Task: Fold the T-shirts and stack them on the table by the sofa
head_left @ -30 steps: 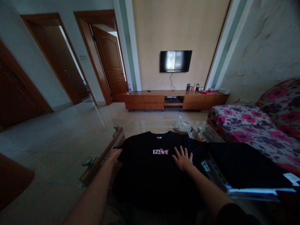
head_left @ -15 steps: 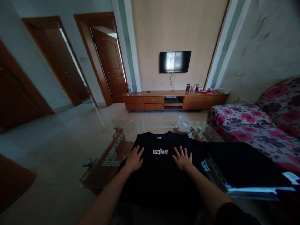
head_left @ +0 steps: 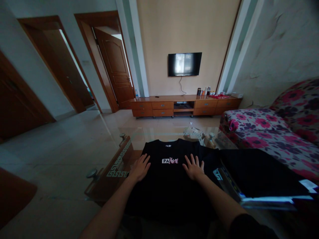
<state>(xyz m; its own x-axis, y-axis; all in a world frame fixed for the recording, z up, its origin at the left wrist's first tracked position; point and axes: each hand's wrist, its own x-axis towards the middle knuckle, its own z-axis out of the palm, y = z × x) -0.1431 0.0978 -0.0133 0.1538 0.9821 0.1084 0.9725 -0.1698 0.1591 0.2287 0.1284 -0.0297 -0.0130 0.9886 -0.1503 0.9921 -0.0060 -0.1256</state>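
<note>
Seen from the head camera, a black T-shirt [head_left: 169,186] lies flat on a glass table [head_left: 159,134], its collar pointing away from the person and a small white-and-pink logo [head_left: 170,160] on the chest.

The left hand [head_left: 140,167] rests palm down on the shirt's left side, just left of the logo. Its fingers [head_left: 145,159] are spread a little and lie flat on the cloth; they grip nothing.

The right hand [head_left: 194,168] rests palm down on the shirt's right side, just right of the logo. Its fingers [head_left: 190,160] are fanned apart, straight, and pressed onto the cloth, again holding nothing. The two hands sit level with each other, with the logo between them. Both forearms reach in from the bottom edge of the view.

To the right of the shirt, touching its edge, a pile of dark folded clothes [head_left: 259,176] sits on the table. A floral sofa [head_left: 274,129] stands farther right. Across the tiled floor, a low wooden cabinet [head_left: 184,106] runs along the far wall under a mounted TV [head_left: 184,64]. Brown doors [head_left: 114,69] stand open at the left.
</note>
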